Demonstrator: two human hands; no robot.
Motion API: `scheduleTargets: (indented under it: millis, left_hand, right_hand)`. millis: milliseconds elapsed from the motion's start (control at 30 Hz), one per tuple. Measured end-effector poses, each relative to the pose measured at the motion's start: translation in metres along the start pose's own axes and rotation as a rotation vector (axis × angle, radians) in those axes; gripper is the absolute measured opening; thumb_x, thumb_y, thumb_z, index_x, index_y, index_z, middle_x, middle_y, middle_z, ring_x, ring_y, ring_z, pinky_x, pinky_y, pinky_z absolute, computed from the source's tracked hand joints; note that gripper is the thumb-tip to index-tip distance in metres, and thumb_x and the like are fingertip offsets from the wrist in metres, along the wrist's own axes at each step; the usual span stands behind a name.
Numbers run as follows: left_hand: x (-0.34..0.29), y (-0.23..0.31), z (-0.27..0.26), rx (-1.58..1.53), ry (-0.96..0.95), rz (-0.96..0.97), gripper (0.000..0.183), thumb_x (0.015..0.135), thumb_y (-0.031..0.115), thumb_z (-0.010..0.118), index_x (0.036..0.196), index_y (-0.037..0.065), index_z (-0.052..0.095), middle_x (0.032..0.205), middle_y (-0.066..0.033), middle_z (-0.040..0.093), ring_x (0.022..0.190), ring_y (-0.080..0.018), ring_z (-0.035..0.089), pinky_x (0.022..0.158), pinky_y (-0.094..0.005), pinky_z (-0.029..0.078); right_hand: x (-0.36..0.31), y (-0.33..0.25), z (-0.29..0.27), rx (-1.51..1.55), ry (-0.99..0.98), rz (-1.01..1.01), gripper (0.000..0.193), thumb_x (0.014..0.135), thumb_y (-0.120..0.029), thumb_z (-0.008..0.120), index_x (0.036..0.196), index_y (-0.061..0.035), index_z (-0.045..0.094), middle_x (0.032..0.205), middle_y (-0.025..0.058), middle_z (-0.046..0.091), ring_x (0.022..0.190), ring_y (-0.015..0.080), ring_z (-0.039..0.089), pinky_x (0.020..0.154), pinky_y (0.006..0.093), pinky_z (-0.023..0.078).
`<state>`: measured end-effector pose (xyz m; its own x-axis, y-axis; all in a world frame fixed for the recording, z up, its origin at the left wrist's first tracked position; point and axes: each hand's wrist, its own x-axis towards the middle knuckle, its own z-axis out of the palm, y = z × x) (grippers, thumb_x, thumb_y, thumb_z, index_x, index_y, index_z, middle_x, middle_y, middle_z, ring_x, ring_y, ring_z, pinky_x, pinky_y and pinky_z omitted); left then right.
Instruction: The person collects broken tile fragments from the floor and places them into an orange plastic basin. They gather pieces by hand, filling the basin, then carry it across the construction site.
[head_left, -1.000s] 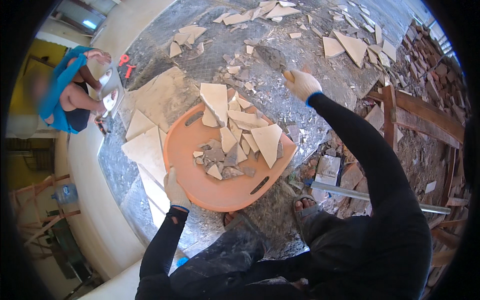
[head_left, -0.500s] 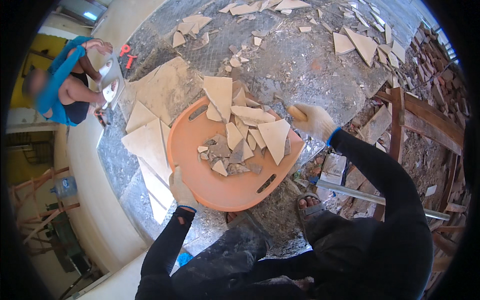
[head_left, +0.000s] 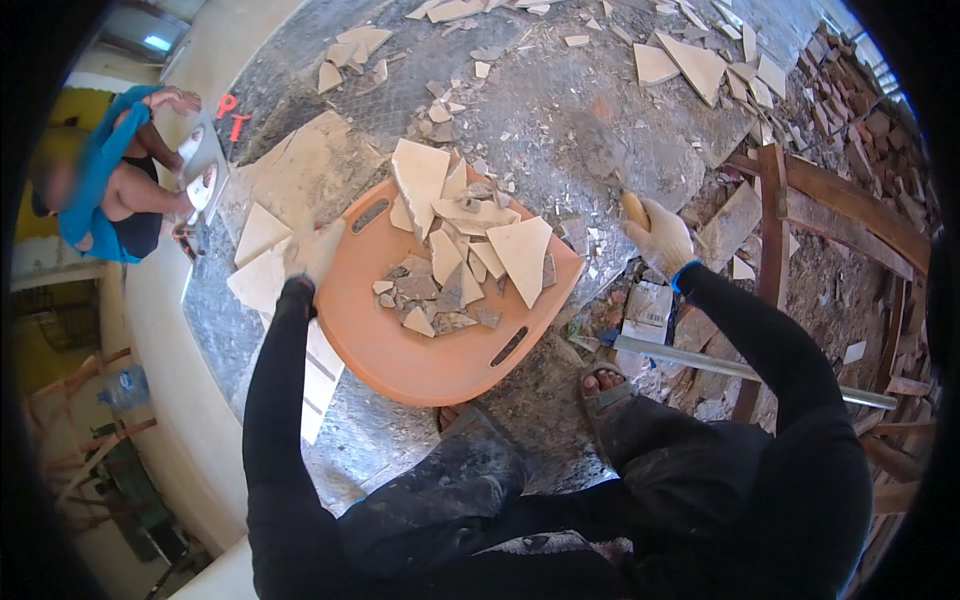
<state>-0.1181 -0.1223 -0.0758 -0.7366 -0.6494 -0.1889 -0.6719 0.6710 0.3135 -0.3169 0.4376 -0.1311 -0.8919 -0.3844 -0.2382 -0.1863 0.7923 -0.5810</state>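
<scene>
A wide orange plastic tub (head_left: 400, 370) with slot handles rests on the floor in front of me. Broken cream tile pieces (head_left: 520, 255) and grey mortar chunks (head_left: 415, 283) are heaped in it. My left hand (head_left: 315, 252), in a pale knitted glove, is at the tub's left rim. Motion blurs its fingers, so their grip cannot be made out. To the right of the tub, my gloved right hand (head_left: 663, 238) is closed round the wooden handle of a trowel (head_left: 635, 209). The trowel's blade points away from me and blends into the grey floor.
Large tile pieces (head_left: 262, 235) lie left of the tub, and more shards (head_left: 690, 65) farther off. A metal tube (head_left: 750, 371), a wooden frame (head_left: 775, 230) and a brick pile (head_left: 870, 140) stand right. Another person (head_left: 125, 180) sits at the left, beside red plastic pieces (head_left: 235, 120).
My left hand has moved up along the tub's left rim, away from me. My right hand has shifted right with the trowel, farther from the tub. The whole view has shifted slightly.
</scene>
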Motion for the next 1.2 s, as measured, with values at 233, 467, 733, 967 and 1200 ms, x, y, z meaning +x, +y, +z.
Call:
scheduleTargets:
  millis: [233,467,733,967,1200]
  left_hand:
    - [0.056,0.023,0.022,0.154,-0.136,0.115,0.066,0.096,0.066,0.060,0.126,0.009,0.076,0.119,-0.0212,0.077,0.116,-0.0355,0.071,0.103,-0.0451,0.052]
    - [0.052,0.004,0.037,-0.148,-0.226,0.078,0.061,0.100,0.058,0.063,0.115,0.001,0.077,0.111,-0.0205,0.077,0.107,-0.0302,0.072,0.096,-0.0424,0.053]
    - [-0.061,-0.038,0.080,-0.912,0.008,-0.227,0.067,0.108,0.056,0.056,0.122,-0.007,0.074,0.116,-0.0138,0.074,0.107,-0.0215,0.068,0.094,-0.0339,0.053]
    - [-0.129,0.004,0.030,-1.456,0.197,-0.284,0.062,0.112,0.062,0.041,0.087,0.009,0.063,0.081,-0.0021,0.063,0.077,-0.0141,0.058,0.073,-0.0309,0.048]
    - [-0.110,0.018,0.021,-1.411,0.045,-0.323,0.069,0.112,0.063,0.033,0.093,0.006,0.068,0.084,-0.0042,0.068,0.081,-0.0203,0.061,0.081,-0.0369,0.050]
  right_hand:
    - [-0.089,-0.063,0.043,-0.179,-0.453,0.132,0.067,0.094,-0.045,0.078,0.140,0.0004,0.060,0.099,0.0178,0.073,0.097,0.0330,0.075,0.086,0.0472,0.060]
    - [-0.131,-0.121,0.099,1.045,-0.734,0.855,0.041,0.097,-0.030,0.079,0.121,0.0009,0.067,0.094,0.0062,0.070,0.079,0.0145,0.068,0.068,0.0362,0.061]
    - [-0.088,-0.096,0.048,0.647,-0.281,0.105,0.038,0.097,-0.028,0.073,0.117,0.0044,0.074,0.089,0.0112,0.074,0.083,0.0215,0.070,0.077,0.0380,0.057]
    - [-0.067,-0.075,0.030,0.569,-0.107,-0.090,0.033,0.107,-0.029,0.054,0.108,0.0001,0.069,0.081,0.0101,0.062,0.080,0.0234,0.060,0.091,0.0414,0.048]
    - [-0.047,-0.083,0.028,0.481,-0.006,-0.170,0.032,0.108,-0.027,0.052,0.113,-0.0028,0.072,0.093,0.0071,0.069,0.094,0.0231,0.062,0.105,0.0414,0.041]
